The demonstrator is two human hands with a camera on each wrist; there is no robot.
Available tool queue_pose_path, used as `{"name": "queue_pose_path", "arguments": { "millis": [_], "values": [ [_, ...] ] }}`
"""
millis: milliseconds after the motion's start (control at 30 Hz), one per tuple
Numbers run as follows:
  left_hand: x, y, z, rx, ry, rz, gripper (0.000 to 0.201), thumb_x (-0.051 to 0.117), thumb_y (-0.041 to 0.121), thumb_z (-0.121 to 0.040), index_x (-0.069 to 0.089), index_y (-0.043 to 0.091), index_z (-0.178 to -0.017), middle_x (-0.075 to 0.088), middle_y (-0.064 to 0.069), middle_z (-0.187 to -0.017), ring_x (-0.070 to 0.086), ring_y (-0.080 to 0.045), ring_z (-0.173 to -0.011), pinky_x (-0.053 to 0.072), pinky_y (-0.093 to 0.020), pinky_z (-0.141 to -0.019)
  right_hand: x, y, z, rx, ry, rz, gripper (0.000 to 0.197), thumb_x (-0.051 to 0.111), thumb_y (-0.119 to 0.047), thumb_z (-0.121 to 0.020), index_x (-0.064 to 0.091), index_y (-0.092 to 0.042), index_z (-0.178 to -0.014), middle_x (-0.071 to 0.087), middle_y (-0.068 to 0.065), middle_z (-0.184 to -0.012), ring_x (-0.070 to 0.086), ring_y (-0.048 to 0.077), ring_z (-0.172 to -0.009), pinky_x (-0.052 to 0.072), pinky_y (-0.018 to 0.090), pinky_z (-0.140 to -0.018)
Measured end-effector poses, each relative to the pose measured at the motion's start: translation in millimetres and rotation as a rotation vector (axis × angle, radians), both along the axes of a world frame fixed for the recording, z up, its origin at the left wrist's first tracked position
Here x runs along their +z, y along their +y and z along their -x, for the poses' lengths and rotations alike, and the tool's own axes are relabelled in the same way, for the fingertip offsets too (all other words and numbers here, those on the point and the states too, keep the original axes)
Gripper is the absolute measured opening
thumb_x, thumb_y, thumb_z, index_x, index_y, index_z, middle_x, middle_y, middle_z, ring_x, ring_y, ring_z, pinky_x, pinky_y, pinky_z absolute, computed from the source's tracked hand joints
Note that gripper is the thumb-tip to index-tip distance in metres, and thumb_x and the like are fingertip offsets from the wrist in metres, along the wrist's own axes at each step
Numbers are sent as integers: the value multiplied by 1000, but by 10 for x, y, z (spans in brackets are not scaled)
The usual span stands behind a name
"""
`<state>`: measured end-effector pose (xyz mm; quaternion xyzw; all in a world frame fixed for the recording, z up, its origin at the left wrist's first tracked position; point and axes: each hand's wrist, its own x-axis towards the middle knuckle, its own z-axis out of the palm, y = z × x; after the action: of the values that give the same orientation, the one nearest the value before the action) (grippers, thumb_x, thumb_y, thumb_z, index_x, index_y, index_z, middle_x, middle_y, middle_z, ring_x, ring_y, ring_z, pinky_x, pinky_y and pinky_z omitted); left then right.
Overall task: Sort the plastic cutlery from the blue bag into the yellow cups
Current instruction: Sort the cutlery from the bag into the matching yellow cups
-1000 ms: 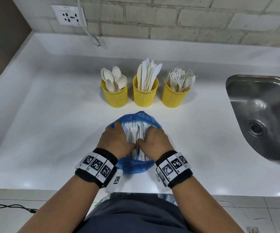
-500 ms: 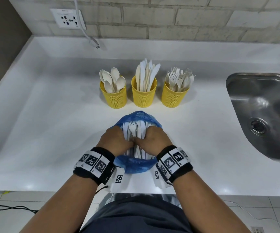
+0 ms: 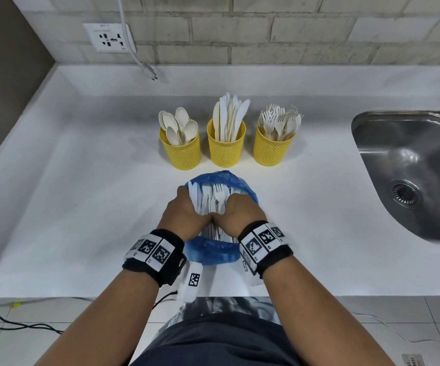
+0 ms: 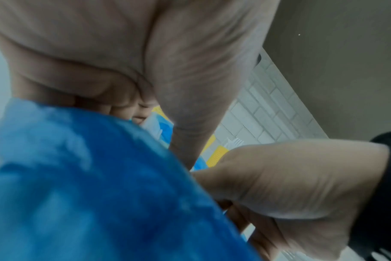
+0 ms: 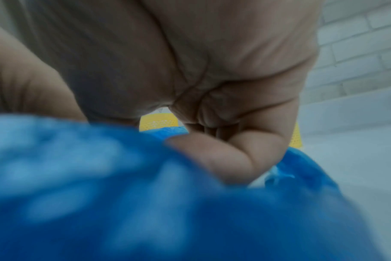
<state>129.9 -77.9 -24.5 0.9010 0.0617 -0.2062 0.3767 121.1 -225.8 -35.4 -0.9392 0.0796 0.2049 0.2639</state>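
At the near edge of the desk (image 3: 55, 207), the left hand (image 3: 184, 215) and right hand (image 3: 240, 212) each take a grip on the cutlery (image 3: 213, 199) inside the blue bag (image 3: 213, 253), probably gathering pieces for the yellow cups (image 3: 226, 149) just beyond.
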Motion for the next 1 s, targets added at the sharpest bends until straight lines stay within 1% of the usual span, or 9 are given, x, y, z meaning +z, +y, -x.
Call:
{"name": "queue_pose_path", "arguments": {
  "millis": [100, 167, 233, 333, 567, 633, 700, 833, 1000],
  "values": [
    [-5, -15, 8, -5, -6, 11, 64, 78, 21, -82, 39, 12, -132, 55, 0, -110, 53, -19, -97, 40, -29, -81, -7, -30, -26, -45, 24, -78, 30, 68, -39, -91, 65, -10, -96, 68, 9, -98, 67, 28, -96, 47, 30, -73],
    [-16, -10, 17, 5, 4, 32, 61, 76, 17, -83, 38, 11, -130, 56, -1, -109, 54, -20, -96, 40, -29, -80, -15, -63, -23, -95, 32, -144, 25, 69, -32, -88, 58, -12, -78, 61, 4, -80, 64, 25, -81, 43, 27, -63],
    [-33, 0, 18, 13, 14, 46, 58, 75, 16, -83, 36, 11, -125, 57, -2, -108, 57, -22, -95, 41, -29, -77, -14, -77, -12, -138, 36, -178, 34, 68, -27, -86, 47, -14, -63, 52, 1, -65, 54, 19, -64, 35, 28, -53],
    [-53, 6, 27, 39, 27, 84, 56, 74, 16, -82, 33, 15, -121, 59, 0, -103, 61, -23, -95, 43, -29, -68, -18, -80, 13, -179, 39, -201, 38, 67, -27, -86, 42, -16, -60, 47, 0, -61, 48, 15, -57, 30, 28, -49],
    [-8, -24, 30, 75, -17, 115, 52, 71, 14, -85, 31, 13, -118, 55, 2, -91, 57, -11, -79, 41, -25, -58, -28, -68, 13, -177, 38, -202, 31, 59, -32, -91, 46, -15, -69, 51, 1, -72, 56, 24, -77, 35, 27, -56],
    [-3, -27, 27, 93, -14, 126, 52, 69, 11, -85, 30, 14, -119, 54, 3, -90, 55, -7, -77, 41, -25, -59, -12, -50, 29, -151, 23, -160, 24, 58, -32, -93, 56, -10, -84, 60, 6, -86, 59, 26, -85, 42, 27, -68],
    [-2, -33, 28, 95, -7, 122, 52, 68, 10, -85, 28, 15, -118, 54, 4, -90, 54, -6, -76, 41, -25, -59, 2, -27, 42, -120, 2, -107, 30, 58, -36, -95, 63, -7, -101, 67, 11, -103, 64, 28, -96, 45, 29, -74],
    [-29, -44, 29, 102, 14, 144, 50, 65, 8, -87, 29, 15, -122, 55, 4, -93, 54, -4, -78, 39, -21, -57, -7, 38, 25, -88, -18, 3, 39, 60, -41, -97, 64, -8, -118, 68, 12, -120, 65, 31, -111, 49, 34, -83],
    [-29, -77, 41, 123, 3, 200, 55, 72, 12, -86, 31, 16, -122, 56, 6, -96, 59, -12, -85, 42, -21, -62, 27, 12, -24, -116, 6, -48, 30, 62, -34, -94, 65, -9, -111, 69, 10, -117, 66, 29, -106, 49, 31, -78]
  ]
}}
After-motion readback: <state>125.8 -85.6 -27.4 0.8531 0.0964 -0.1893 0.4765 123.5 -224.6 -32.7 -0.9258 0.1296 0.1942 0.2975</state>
